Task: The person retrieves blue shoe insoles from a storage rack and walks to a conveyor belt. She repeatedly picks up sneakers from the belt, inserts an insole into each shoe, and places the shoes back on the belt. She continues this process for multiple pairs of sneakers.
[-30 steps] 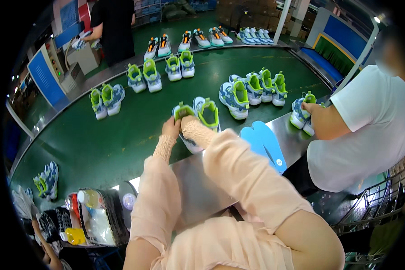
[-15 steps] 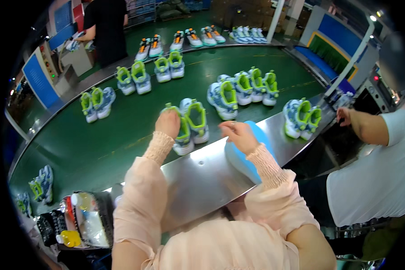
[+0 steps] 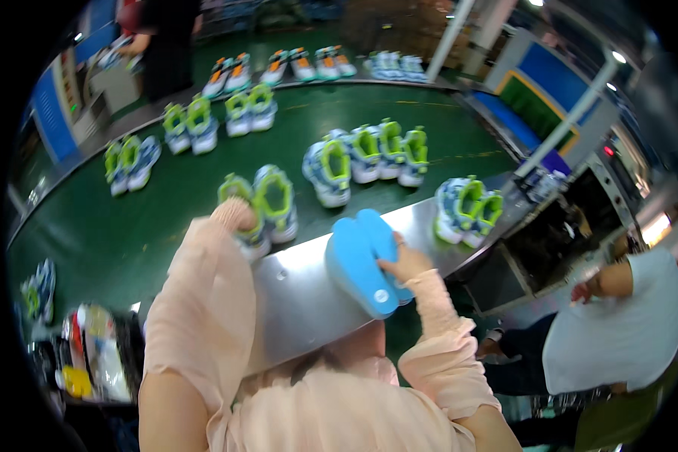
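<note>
My left hand (image 3: 239, 214) reaches into the opening of a blue-and-white sneaker (image 3: 256, 246) with a lime-green lining, on the near edge of the green surface; its fingers are hidden. The sneaker's mate (image 3: 277, 203) stands touching it on the right. At the right edge of two light-blue insoles (image 3: 356, 264), my right hand (image 3: 409, 264) is closed, thumb over the top face of the right one. The insoles lie side by side, partly overlapping, over the metal ledge (image 3: 294, 301).
More lime-lined sneakers (image 3: 365, 158) stand in groups on the green table (image 3: 203, 226), one pair (image 3: 463, 215) on the ledge at right. Orange-laced shoes (image 3: 301, 68) line the far edge. A basket of bottles (image 3: 102, 354) sits at left. Another person (image 3: 618, 324) stands at right.
The view has shifted right, so the table's contents appear further left. My right hand has gone to the insoles' right edge, and two insoles now show. My left hand remains in the sneaker.
</note>
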Motion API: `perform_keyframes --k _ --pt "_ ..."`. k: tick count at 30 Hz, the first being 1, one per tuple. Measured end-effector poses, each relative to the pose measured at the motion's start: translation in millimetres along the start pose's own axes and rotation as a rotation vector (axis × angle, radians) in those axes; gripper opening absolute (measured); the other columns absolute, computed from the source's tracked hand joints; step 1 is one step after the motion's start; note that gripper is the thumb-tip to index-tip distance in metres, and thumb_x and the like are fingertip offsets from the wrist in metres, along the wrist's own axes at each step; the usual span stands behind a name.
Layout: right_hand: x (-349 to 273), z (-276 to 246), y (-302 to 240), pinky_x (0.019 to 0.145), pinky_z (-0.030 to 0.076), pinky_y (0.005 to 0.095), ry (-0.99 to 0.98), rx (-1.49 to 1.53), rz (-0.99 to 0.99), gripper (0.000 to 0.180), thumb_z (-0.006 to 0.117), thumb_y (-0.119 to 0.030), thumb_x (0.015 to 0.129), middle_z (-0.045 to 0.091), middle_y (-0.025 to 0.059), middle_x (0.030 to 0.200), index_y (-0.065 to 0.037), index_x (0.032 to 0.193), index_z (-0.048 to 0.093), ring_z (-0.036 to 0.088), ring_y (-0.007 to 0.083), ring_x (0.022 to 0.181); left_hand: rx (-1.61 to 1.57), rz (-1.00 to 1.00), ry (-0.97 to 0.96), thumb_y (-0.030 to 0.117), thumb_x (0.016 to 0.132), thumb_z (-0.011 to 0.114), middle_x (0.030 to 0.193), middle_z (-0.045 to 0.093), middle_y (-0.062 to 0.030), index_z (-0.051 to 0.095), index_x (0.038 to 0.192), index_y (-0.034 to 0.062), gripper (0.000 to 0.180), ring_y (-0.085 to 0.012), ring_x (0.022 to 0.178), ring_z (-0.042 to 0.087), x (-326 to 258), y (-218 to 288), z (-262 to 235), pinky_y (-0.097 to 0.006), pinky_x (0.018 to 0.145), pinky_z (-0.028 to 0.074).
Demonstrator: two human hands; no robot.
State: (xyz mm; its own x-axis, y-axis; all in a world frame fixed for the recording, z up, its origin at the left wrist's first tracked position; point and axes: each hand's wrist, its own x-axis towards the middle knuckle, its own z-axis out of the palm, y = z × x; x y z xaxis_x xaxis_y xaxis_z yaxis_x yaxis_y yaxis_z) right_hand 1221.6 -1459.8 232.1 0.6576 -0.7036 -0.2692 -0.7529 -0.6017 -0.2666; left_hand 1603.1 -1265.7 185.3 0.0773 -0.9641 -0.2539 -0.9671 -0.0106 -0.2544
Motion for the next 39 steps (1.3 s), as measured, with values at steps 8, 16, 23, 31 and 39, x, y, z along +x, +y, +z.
perform_keyframes --k 8,16,23,31,39 --pt "10 -59 -57 0.058 0.045 0.0305 -0.084 0.635 -0.3 0.039 0.054 -0.032 0.082 0.061 0.0131 0.075 0.0 0.103 0.061 0.059 0.0199 0.063 -0.02 0.047 -0.066 0.017 0.077 0.054 0.075 0.063 -0.012 0.065 0.076 0.0046 0.017 -0.0239 0.077 0.062 1 7 -13 -0.034 0.062 0.05" --pt "106 -61 -196 0.041 0.034 0.0268 -0.446 0.227 -0.225 0.025 0.048 -0.04 0.079 0.054 0.0003 0.059 -0.017 0.076 0.058 0.045 0.012 0.047 -0.115 -0.753 0.474 0.008 0.08 0.048 0.111 0.053 -0.0123 0.055 0.106 0.002 0.028 -0.0232 0.109 0.048 -2 42 -46 -0.034 0.077 0.048" --pt "154 32 -266 0.082 0.049 0.0398 -0.052 -0.353 -0.49 0.029 0.061 -0.016 0.07 0.063 0.016 0.103 -0.007 0.098 0.066 0.061 0.0284 0.096 -0.109 -0.79 0.59 0.009 0.08 0.046 0.111 0.052 -0.0093 0.052 0.106 0.0044 0.027 -0.0242 0.106 0.048 10 12 3 -0.036 0.084 0.043" --pt "201 81 -266 0.089 0.044 0.0397 -0.104 -0.151 -0.337 0.039 0.053 -0.027 0.081 0.053 0.0162 0.122 -0.01 0.117 0.056 0.052 0.0321 0.11 -0.145 -0.872 0.501 0.012 0.082 0.046 0.091 0.06 -0.0054 0.056 0.091 0.0091 0.014 -0.0216 0.092 0.055 28 7 11 -0.034 0.075 0.044" --pt "167 58 -255 0.096 0.038 0.0403 -0.242 -0.073 -0.235 0.04 0.049 -0.028 0.084 0.05 0.0164 0.125 -0.007 0.118 0.055 0.046 0.0318 0.117 -0.159 -0.929 0.486 0.011 0.082 0.048 0.093 0.059 -0.0063 0.061 0.086 0.0087 0.014 -0.0227 0.093 0.055 35 -6 10 -0.034 0.074 0.047"
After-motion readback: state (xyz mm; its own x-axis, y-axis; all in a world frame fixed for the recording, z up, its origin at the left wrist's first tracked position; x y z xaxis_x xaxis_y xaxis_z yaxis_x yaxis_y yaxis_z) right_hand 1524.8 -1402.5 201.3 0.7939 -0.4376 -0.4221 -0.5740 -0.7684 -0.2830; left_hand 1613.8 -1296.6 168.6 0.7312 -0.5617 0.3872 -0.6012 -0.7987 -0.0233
